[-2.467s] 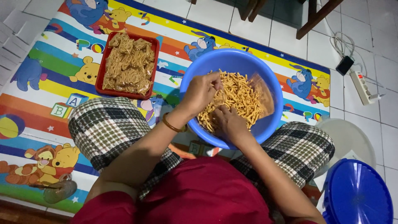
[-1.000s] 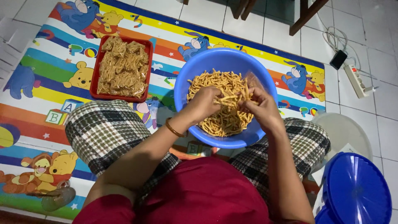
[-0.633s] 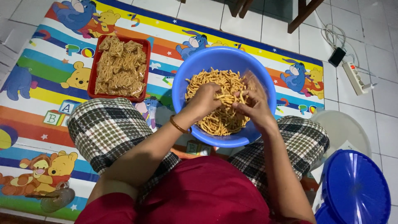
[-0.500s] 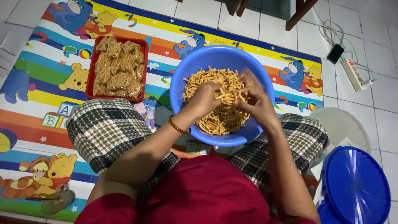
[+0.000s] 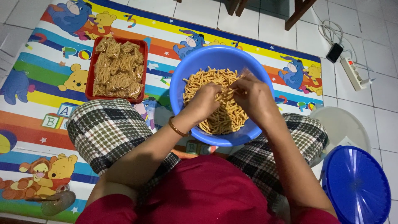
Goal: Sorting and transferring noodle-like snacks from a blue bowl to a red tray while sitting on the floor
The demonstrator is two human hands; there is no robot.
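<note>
A blue plastic bowl [image 5: 215, 56] full of thin orange-brown snack sticks [image 5: 226, 118] rests on the mat between my knees. Both my hands are over it. My left hand [image 5: 205, 99], with a gold bangle on the wrist, pinches a few snack sticks. My right hand [image 5: 253, 97] meets it and holds a small clear plastic bag, its edge showing by the fingers. To the left stands a red rectangular tray [image 5: 141, 70] stacked with several filled clear packets of the same snack.
A colourful cartoon play mat [image 5: 37, 103] covers the tiled floor. A blue round lid [image 5: 356, 186] and a white basin [image 5: 344, 126] sit at my right. A power strip [image 5: 354, 72] with cable and wooden chair legs [image 5: 300, 12] lie beyond.
My right hand rose from the sticks and met the left over the bowl's middle. The view shifted slightly; bowl and tray stayed put.
</note>
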